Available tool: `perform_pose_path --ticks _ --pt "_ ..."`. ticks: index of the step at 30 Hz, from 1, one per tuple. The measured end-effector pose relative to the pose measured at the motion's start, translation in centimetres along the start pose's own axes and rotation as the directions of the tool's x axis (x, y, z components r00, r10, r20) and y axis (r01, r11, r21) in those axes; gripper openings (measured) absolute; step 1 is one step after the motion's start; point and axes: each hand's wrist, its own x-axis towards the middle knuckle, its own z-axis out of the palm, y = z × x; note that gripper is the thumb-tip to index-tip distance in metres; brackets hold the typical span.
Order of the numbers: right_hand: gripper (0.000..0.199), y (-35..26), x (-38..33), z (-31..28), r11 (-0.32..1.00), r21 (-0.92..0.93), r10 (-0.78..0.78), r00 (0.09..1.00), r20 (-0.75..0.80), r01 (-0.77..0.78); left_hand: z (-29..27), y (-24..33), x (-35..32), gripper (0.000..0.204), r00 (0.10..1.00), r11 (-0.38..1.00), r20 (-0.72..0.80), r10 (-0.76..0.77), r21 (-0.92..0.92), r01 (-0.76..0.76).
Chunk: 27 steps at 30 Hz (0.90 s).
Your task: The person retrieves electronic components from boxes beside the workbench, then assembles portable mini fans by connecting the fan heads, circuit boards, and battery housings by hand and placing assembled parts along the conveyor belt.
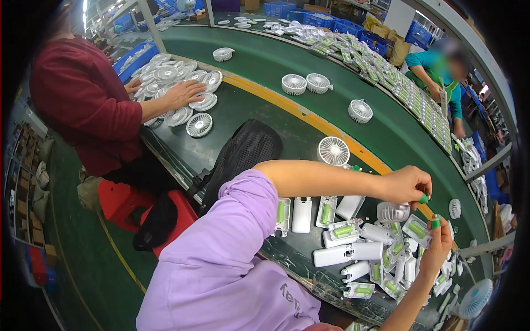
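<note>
Presently: assembly bench beside a green conveyor, two hands holding small green cells.

Conveyor belt (pixel 309 66), yellow-edged, carries round white fan grilles (pixel 333 150); a co-worker's hand (pixel 182 94) rests on a stack at the far-left corner. Near bench edge: heap of white handle casings (pixel 348 254), several with green batteries seated. Left hand (pixel 406 185) pinches a green battery (pixel 423 198) at the fingertips; right hand (pixel 439 245) pinches a second green cell (pixel 435 223) just below it, both above the heap. Risk, judged: fingertip grip is slight, so a cell could slip into the clutter.
</note>
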Motion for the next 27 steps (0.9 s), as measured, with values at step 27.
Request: perform_pose_path --ticks 27 --pt "0.012 -3.5 -3.8 0.5 0.998 0.020 -0.068 0.995 0.077 0.067 4.5 4.0 -3.5 0.015 0.973 0.973 0.055 -0.226 -0.046 0.228"
